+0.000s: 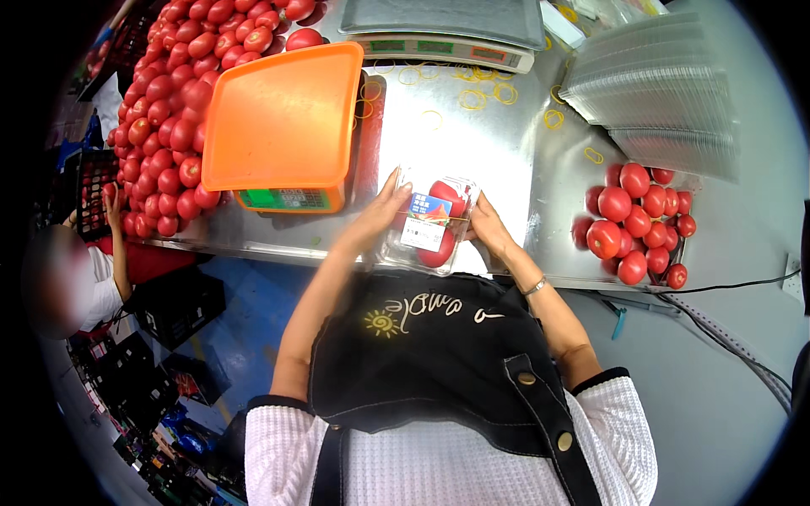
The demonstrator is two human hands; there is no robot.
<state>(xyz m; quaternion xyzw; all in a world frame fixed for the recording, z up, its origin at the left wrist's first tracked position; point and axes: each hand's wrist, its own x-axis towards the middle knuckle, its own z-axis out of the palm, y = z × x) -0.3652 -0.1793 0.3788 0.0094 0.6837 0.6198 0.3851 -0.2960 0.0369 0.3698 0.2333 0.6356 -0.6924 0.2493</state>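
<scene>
Between my two hands is a clear plastic clamshell box point(462, 187) with red tomatoes inside, at the near edge of the metal table. A blue and white label point(428, 222) covers part of its lid, and a thin yellow rubber band crosses it. My left hand point(381, 212) is closed on the box's left side, its fingers near the upper left corner. On the right side my right hand point(491, 228) grips it, the fingertips partly hidden along the wall. A white piece of paper or film point(472, 260) shows below the box.
Left of the box stands an orange digital scale point(283, 118), beside a large heap of tomatoes point(169, 135). Another scale point(443, 25) is at the back, with loose rubber bands point(472, 99) before it. At right are stacked clear lids or boxes point(650, 88), more tomatoes point(637, 223); another person point(97, 278) is far left.
</scene>
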